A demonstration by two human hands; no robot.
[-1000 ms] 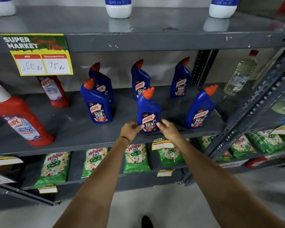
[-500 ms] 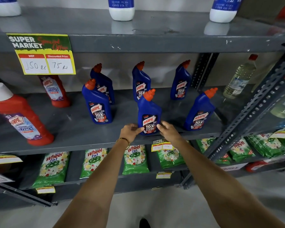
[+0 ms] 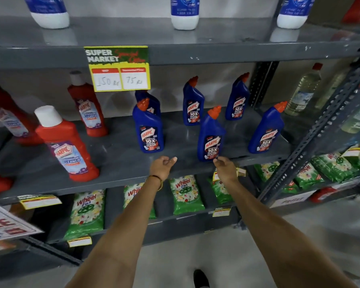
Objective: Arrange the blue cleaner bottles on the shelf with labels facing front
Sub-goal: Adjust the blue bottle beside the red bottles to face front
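Note:
Several blue Harpic cleaner bottles with orange caps stand upright on the grey middle shelf (image 3: pixel 116 163), in a front row and a back row. The front-row bottles, left (image 3: pixel 148 132), middle (image 3: pixel 211 140) and right (image 3: pixel 266 133), show their labels forward. Two back-row bottles (image 3: pixel 192 106) (image 3: pixel 237 103) also face front. The back-left one (image 3: pixel 152 101) is partly hidden. My left hand (image 3: pixel 161 166) hovers at the shelf edge, loosely curled, holding nothing, apart from the middle bottle. My right hand (image 3: pixel 224 166) is empty, its fingertips just at that bottle's base.
Red Harpic bottles (image 3: pixel 67 146) (image 3: pixel 87 109) stand on the left of the same shelf. A yellow price sign (image 3: pixel 117 68) hangs from the upper shelf edge. Green Wheel packets (image 3: pixel 186 194) lie on the shelf below. A slanted steel upright (image 3: pixel 312 142) stands at the right, clear bottles (image 3: pixel 303 90) beyond it.
Both hands have come off the middle front blue bottle, and my left hand has drawn away to the left. The view has swung left, showing more red bottles.

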